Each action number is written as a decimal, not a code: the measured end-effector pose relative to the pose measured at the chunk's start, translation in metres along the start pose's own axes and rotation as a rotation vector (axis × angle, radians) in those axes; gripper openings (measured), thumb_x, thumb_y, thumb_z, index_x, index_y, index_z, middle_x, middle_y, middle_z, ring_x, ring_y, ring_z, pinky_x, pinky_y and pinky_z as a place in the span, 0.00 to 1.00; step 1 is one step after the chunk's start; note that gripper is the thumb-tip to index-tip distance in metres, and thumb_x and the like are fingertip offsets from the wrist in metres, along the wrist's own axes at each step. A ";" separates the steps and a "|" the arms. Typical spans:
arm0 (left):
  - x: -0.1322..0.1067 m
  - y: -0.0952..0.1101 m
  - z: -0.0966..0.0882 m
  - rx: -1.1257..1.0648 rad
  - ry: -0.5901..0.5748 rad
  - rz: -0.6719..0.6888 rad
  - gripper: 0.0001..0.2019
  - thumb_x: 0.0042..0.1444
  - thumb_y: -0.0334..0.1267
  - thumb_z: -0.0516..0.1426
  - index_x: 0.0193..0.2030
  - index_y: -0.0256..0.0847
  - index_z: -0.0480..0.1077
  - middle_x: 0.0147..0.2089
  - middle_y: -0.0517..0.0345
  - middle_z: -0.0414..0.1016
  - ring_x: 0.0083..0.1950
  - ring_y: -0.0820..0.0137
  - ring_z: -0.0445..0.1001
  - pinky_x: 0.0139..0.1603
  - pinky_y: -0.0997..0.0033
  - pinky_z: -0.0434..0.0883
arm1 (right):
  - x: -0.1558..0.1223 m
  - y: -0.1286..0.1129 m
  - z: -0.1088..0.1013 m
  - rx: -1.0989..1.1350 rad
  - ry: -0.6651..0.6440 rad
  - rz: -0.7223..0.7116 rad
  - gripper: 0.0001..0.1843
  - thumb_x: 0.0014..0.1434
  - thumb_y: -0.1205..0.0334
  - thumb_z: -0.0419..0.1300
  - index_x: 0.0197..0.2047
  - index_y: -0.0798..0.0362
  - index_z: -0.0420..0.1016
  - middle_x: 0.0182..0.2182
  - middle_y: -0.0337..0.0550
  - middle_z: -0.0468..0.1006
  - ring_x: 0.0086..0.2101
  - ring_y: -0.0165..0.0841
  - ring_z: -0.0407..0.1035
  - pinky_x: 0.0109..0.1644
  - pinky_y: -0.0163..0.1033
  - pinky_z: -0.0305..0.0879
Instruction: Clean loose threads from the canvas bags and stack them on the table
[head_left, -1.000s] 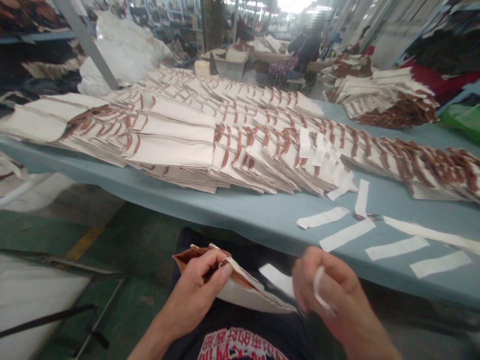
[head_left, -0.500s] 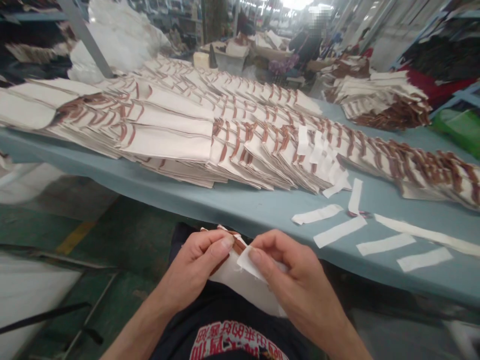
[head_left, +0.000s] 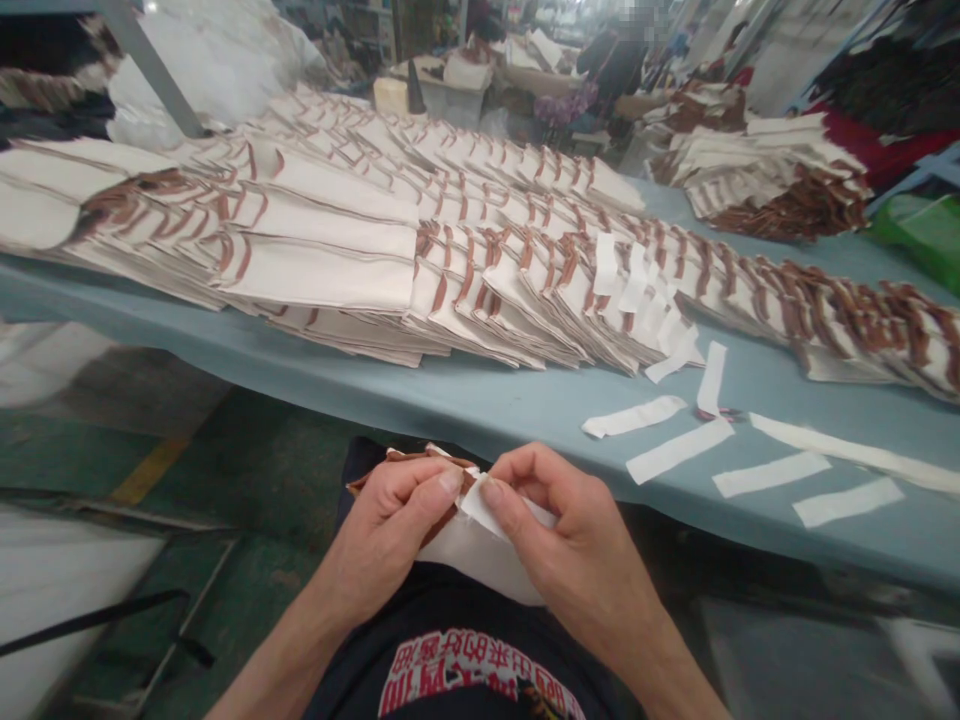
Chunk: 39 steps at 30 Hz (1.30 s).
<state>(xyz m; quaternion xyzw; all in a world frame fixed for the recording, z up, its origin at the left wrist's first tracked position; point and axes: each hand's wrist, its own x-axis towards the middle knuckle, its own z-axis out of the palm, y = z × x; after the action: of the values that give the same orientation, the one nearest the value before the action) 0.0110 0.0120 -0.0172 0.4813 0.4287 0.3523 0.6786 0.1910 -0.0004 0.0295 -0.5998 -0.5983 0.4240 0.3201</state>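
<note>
On my lap lies a white cloth piece with brown trim (head_left: 480, 552), its upper edge pinched by my left hand (head_left: 401, 520), thumb on top. My right hand (head_left: 566, 525) pinches a white strip (head_left: 484, 508) between thumb and forefinger, laid against the brown edge of the cloth. The fingertips of both hands are close together. Part of the strip is hidden under the right hand. Beyond my hands, several similar loose white strips (head_left: 679, 450) lie on the blue table covering (head_left: 517, 400).
Long overlapping rows of white cloth pieces with brown trim (head_left: 322, 265) cover much of the table. Another pile (head_left: 772, 170) stands at the back right, near a green bag (head_left: 919, 235). A grey post (head_left: 154, 65) rises at the left. A person (head_left: 611, 60) is in the background.
My right hand has moved slightly left and up, bringing the white strip closer to my left fingertips. The view has shifted a little; both hands still pinch.
</note>
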 end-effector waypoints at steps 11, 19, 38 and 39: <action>-0.001 -0.003 -0.003 0.030 0.021 -0.013 0.21 0.68 0.52 0.56 0.31 0.36 0.72 0.28 0.61 0.62 0.29 0.73 0.59 0.29 0.74 0.59 | 0.002 0.003 0.006 0.000 0.080 -0.072 0.11 0.65 0.55 0.59 0.32 0.51 0.73 0.22 0.36 0.78 0.21 0.28 0.70 0.22 0.31 0.56; 0.002 -0.002 -0.001 0.034 0.049 -0.010 0.21 0.66 0.52 0.57 0.29 0.37 0.70 0.26 0.62 0.60 0.28 0.74 0.58 0.28 0.74 0.58 | 0.004 0.003 0.008 -0.012 0.102 -0.115 0.11 0.65 0.56 0.59 0.32 0.51 0.73 0.22 0.36 0.79 0.21 0.28 0.70 0.23 0.31 0.57; 0.000 0.011 0.007 0.113 0.085 0.105 0.09 0.53 0.40 0.63 0.34 0.35 0.77 0.33 0.54 0.78 0.33 0.68 0.74 0.33 0.75 0.70 | -0.004 0.015 0.026 -0.157 0.265 -0.191 0.09 0.66 0.58 0.59 0.34 0.51 0.74 0.22 0.35 0.80 0.20 0.28 0.72 0.25 0.31 0.60; -0.001 0.012 0.009 0.146 0.109 0.121 0.08 0.53 0.39 0.63 0.32 0.35 0.76 0.33 0.54 0.78 0.32 0.68 0.74 0.33 0.75 0.71 | -0.005 0.015 0.028 -0.159 0.273 -0.198 0.09 0.66 0.58 0.59 0.34 0.51 0.74 0.22 0.35 0.80 0.19 0.28 0.72 0.25 0.31 0.60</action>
<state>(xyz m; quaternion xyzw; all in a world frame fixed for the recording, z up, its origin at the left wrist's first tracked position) 0.0179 0.0118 -0.0037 0.5346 0.4595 0.3863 0.5949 0.1732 -0.0098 0.0046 -0.6134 -0.6372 0.2563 0.3899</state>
